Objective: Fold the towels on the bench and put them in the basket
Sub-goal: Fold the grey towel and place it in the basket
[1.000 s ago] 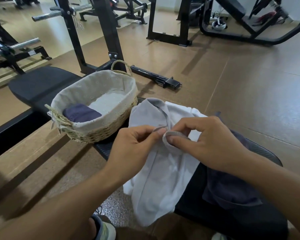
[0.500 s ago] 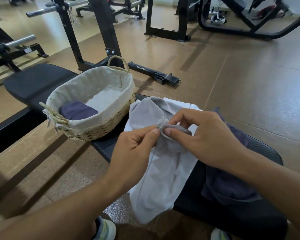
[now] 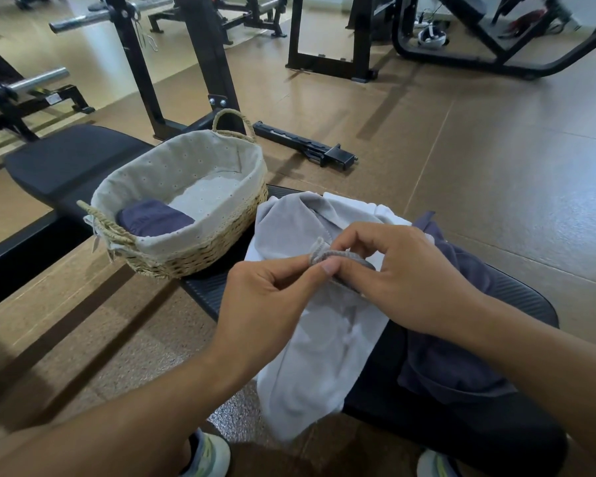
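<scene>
A light grey towel (image 3: 317, 342) lies crumpled over the black bench (image 3: 516, 301) and hangs off its near edge. My left hand (image 3: 269, 297) and my right hand (image 3: 403, 277) both pinch its hemmed edge, side by side above the bench. A white towel (image 3: 355, 204) shows behind the grey one. Under my right forearm lies a dark purple towel (image 3: 455, 366). A woven basket (image 3: 200, 256) with a pale cloth lining stands on the bench to the left, with a folded dark purple towel (image 3: 152, 218) inside at its near-left end.
Brown gym floor (image 3: 496, 166) surrounds the bench. A black rack upright (image 3: 210, 63) with barbells stands behind the basket, and a black bar (image 3: 307, 146) lies on the floor beside it. More machine frames (image 3: 358, 36) stand at the back. My shoes (image 3: 210, 456) are below.
Both hands have worked the grey towel's hem between their fingers and lifted it slightly; the towel has bunched a little. The view has shifted slightly.
</scene>
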Tool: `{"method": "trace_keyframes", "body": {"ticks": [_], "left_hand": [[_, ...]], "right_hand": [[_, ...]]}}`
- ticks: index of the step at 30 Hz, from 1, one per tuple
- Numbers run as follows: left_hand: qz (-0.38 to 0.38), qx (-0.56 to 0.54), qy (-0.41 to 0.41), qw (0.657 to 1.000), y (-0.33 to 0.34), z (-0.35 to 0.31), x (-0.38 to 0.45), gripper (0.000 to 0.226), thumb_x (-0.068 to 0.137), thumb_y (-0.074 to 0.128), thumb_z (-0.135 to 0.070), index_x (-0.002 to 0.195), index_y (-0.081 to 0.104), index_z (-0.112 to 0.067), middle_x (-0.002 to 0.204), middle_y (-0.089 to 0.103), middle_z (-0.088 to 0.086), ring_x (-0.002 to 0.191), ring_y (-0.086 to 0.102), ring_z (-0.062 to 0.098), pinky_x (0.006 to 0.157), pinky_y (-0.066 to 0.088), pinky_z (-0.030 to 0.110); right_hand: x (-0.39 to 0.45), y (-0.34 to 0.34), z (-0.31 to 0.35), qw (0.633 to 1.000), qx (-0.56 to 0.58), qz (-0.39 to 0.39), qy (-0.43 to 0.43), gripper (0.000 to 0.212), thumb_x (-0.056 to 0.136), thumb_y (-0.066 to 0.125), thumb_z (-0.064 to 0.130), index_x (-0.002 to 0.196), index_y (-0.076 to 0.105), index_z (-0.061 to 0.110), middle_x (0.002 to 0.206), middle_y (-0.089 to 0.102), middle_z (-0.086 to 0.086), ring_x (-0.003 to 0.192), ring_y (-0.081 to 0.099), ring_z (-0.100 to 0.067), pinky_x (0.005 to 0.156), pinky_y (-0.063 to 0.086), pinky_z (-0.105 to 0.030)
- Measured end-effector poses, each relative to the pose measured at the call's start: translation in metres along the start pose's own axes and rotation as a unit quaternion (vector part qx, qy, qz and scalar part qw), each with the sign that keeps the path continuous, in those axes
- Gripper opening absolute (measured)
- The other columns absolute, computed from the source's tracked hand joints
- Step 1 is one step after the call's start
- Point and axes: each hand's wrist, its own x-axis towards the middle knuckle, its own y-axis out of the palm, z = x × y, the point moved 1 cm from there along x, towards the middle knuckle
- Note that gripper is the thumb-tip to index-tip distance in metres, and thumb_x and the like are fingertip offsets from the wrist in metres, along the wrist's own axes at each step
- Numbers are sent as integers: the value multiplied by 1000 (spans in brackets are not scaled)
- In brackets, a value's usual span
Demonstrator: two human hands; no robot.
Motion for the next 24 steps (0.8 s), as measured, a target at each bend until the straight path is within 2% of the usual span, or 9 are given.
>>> {"method": "trace_keyframes", "body": {"ticks": [4, 9, 11, 13, 15, 18, 21, 24], "left_hand": [[-4, -4, -8, 1000, -1, 2, 1, 19, 76, 78, -24, 95, 80, -23, 87, 79, -8, 87, 76, 5, 76, 57, 16], [-7, 36, 15, 999, -2, -1, 0, 11, 86, 72, -21, 91, 80, -26, 81, 78, -15, 80, 74, -2, 72, 55, 13], [-32, 47, 20, 998, -6, -1, 4, 13, 90, 70, -20, 89, 82, -23, 79, 79, -9, 77, 73, 0, 70, 56, 19], [-77, 45, 15, 996, -13, 1, 10, 18, 94, 68, -23, 81, 80, -24, 76, 78, 1, 72, 71, 10, 71, 61, 36], [-105, 36, 4, 994, -19, 3, 18, 23, 98, 63, -27, 81, 75, -17, 75, 74, 6, 71, 68, 20, 72, 60, 48], [-142, 53, -29, 988, -31, 7, 30, 28, 101, 55, -35, 84, 68, -17, 69, 63, -3, 67, 55, 11, 66, 48, 41], [-192, 30, -57, 979, -42, 6, 39, 28, 95, 49, -45, 80, 65, -28, 78, 63, 0, 77, 56, 17, 80, 52, 58], [-243, -6, -75, 967, -49, 1, 46, 29, 103, 45, -38, 82, 63, -31, 82, 65, -6, 84, 61, 14, 92, 53, 57]], "right_hand": [[-1, 1, -1, 1000, 2, 22, 9, 9, 94, 67, 29, 85, 71, 29, 77, 71, 10, 79, 65, -9, 75, 47, -26], [1, -1, 0, 999, -1, 34, -5, 20, 91, 65, 46, 83, 71, 28, 77, 72, 11, 82, 66, -8, 76, 49, -26], [2, -6, -1, 998, -33, 51, -21, 25, 91, 64, 48, 80, 69, 27, 81, 69, 10, 88, 61, -8, 79, 46, -23], [2, -14, -1, 990, -94, 54, -91, 28, 90, 66, 49, 78, 65, 24, 85, 66, 11, 94, 58, -9, 87, 44, -26], [0, -21, 5, 970, -145, 39, -191, 29, 87, 73, 48, 77, 59, 24, 96, 66, 12, 107, 56, -15, 94, 44, -38], [-6, -26, 25, 941, -193, 19, -276, 32, 83, 79, 47, 73, 59, 24, 109, 65, 9, 120, 54, -22, 98, 41, -44], [-15, -25, 39, 920, -228, 23, -319, 34, 82, 78, 49, 70, 60, 23, 109, 66, 8, 122, 55, -23, 101, 39, -41], [-17, -34, 43, 931, -182, 32, -315, 40, 81, 82, 46, 64, 55, 22, 106, 67, 8, 124, 54, -21, 99, 40, -41]]}}
